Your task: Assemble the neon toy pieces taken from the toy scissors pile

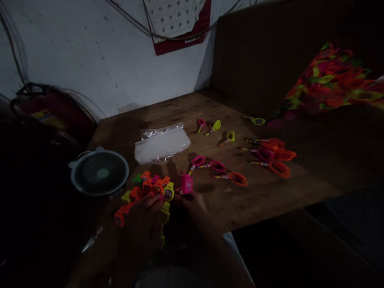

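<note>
My left hand (146, 218) rests at the near edge of the wooden table (210, 200), its fingers on a heap of small neon toy watches (144, 188) in orange, yellow, green and pink. My right hand (192, 208) is beside it and pinches a pink toy watch (186, 184), held upright just above the table. The light is dim and the fingers are hard to make out.
A small round fan (100, 172) lies at the left. A stack of clear plastic bags (162, 143) is behind the heap. Several neon toy scissors (270, 154) are scattered on the right half. A big bag of neon toys (336, 78) sits at far right.
</note>
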A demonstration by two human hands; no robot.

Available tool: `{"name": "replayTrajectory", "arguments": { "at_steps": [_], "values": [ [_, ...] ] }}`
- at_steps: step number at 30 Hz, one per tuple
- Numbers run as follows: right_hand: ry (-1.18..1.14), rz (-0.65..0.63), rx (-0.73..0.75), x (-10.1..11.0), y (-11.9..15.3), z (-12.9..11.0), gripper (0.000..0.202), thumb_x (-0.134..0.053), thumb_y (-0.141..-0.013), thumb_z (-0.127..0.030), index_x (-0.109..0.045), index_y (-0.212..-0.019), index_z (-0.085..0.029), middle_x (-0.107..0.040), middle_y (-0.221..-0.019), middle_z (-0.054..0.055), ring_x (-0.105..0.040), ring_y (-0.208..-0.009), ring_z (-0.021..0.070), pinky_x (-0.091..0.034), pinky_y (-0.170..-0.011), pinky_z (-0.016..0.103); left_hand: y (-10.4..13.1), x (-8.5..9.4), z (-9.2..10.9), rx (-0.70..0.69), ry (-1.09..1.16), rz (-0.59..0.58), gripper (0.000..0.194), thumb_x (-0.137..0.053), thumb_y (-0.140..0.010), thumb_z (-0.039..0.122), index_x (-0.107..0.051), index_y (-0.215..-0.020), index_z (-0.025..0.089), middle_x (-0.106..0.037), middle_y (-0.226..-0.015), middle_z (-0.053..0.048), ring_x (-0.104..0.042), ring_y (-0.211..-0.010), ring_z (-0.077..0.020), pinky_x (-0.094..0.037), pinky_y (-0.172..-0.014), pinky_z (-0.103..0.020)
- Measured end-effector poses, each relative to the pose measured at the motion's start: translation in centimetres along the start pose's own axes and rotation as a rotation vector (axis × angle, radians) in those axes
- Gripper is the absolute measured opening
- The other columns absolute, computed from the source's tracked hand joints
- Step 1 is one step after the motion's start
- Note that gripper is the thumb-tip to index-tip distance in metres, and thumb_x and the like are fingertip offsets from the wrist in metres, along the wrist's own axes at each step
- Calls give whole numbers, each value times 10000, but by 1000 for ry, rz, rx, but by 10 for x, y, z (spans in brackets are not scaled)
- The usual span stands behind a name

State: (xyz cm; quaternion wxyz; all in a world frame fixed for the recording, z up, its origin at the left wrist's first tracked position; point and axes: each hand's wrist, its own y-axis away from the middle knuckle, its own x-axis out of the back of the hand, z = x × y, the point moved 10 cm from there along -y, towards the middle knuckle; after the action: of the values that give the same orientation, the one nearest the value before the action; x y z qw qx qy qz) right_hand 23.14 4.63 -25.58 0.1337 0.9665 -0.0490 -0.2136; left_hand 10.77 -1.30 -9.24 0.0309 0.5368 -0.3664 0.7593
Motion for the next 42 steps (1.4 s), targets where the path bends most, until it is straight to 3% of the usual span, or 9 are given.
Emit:
{"name": "replayTrajectory", "arguments": {
  "at_steps": [9,18,23,26,28,32,36,39,42],
  "values": [
    [612,192,219,4,4,-14,241,-597,-761,-319,-709,-909,-166,-728,-850,84,-667,-793,248,-497,-752,340,4,-3,-6,23,13,-28,368,-508,-867,116,-528,-1225,200,-593,-1208,-38,-474,-1193,-185,-382,-1033,-375],
    [713,114,397,-21,24,-21,266,-440,-859,-199,-650,-1020,-166,-702,-994,104,-658,-881,210,-503,-790,309,1,-3,-4,12,27,-14,369,-509,-870,130,-522,-1232,203,-592,-1208,-40,-470,-1200,-188,-389,-1025,-379],
    [745,-118,410,-16,17,-47,323,-416,-833,-145,-641,-1061,-185,-692,-1074,89,-644,-978,209,-493,-860,315,2,-1,-4,21,19,3,356,-480,-883,123,-522,-1225,212,-598,-1192,-31,-471,-1195,-171,-395,-1013,-353],
    [1000,178,228,21,-14,-78,335,-415,-903,-258,-574,-1174,-142,-709,-962,133,-680,-847,246,-515,-753,334,3,0,-4,23,36,25,365,-485,-877,119,-520,-1228,212,-595,-1196,-40,-480,-1189,-179,-409,-1008,-371],
    [1229,413,123,35,-32,-100,522,-457,-914,-376,-410,-1341,-79,-697,-930,189,-683,-827,303,-517,-712,375,3,1,-4,27,38,44,368,-489,-872,114,-521,-1226,211,-593,-1198,-46,-489,-1180,-183,-415,-1006,-381],
    [1472,411,72,18,-59,-108,684,-460,-894,-198,-122,-1467,-37,-679,-949,221,-688,-824,300,-513,-676,355,4,3,-4,31,38,82,350,-500,-872,119,-529,-1210,207,-599,-1177,-50,-508,-1151,-177,-420,-999,-375],
    [1223,368,107,33,-41,-97,670,-475,-829,-119,-220,-1443,-36,-692,-923,186,-683,-803,263,-505,-691,334,6,1,-8,69,47,73,328,-491,-881,132,-536,-1193,220,-603,-1166,-34,-506,-1150,-168,-416,-1010,-366],
    [666,283,201,45,-10,-80,502,-589,-773,-269,-518,-1236,-88,-695,-845,102,-662,-711,219,-507,-636,294,2,3,-9,107,35,103,282,-478,-885,154,-550,-1154,199,-612,-1129,-52,-525,-1110,-181,-427,-987,-382],
    [159,140,111,34,14,-40,419,-688,-681,-417,-634,-974,-124,-681,-745,53,-639,-636,197,-513,-596,292,-7,0,-8,130,-2,119,237,-460,-884,161,-578,-1090,171,-636,-1068,-68,-554,-1035,-194,-451,-931,-386]
  ]
}}
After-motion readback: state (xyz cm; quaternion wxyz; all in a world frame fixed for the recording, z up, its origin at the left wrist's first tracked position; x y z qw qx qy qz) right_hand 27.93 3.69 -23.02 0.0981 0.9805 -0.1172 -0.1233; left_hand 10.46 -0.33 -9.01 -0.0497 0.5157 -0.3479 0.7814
